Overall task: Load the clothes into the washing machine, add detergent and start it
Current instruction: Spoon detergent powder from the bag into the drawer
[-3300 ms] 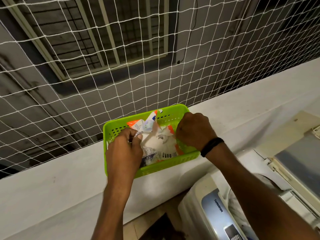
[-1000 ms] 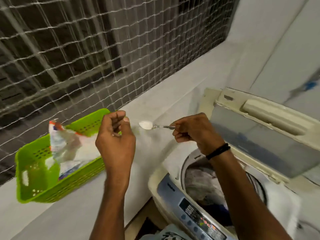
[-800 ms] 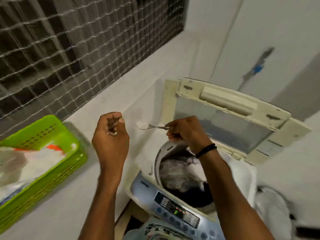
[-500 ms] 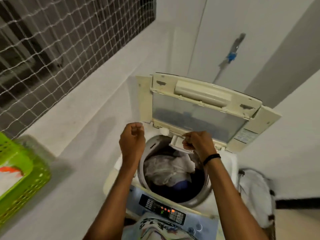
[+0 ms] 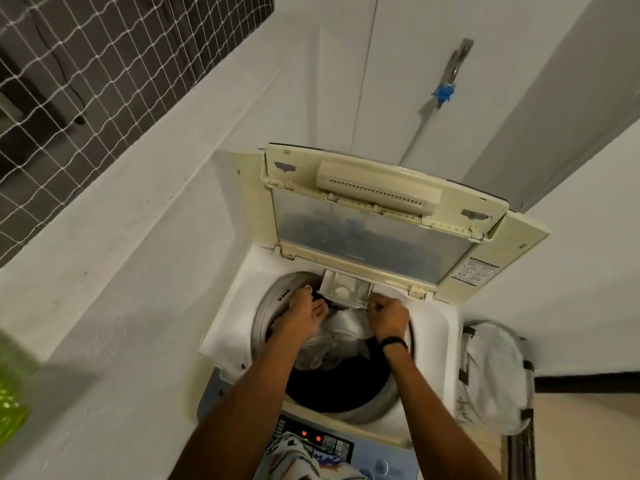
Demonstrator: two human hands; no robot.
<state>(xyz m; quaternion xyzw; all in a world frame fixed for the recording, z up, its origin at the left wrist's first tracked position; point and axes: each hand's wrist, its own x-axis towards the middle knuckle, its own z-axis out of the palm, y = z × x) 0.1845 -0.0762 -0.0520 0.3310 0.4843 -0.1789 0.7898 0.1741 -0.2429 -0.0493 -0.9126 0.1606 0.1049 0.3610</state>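
Cream plastic detergent drawer [image 5: 358, 289] holding white powder [image 5: 341, 291]: right hand [image 5: 389, 315] pinches its lip, left hand [image 5: 306, 308] loose-fingered; jerky closing could spill it.

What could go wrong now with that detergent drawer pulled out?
The detergent drawer sticks out over the drum with a heap of powder in it; a hard shove from the right hand at its front corner could tip powder onto the clothes. The raised lid could drop on the left hand too.
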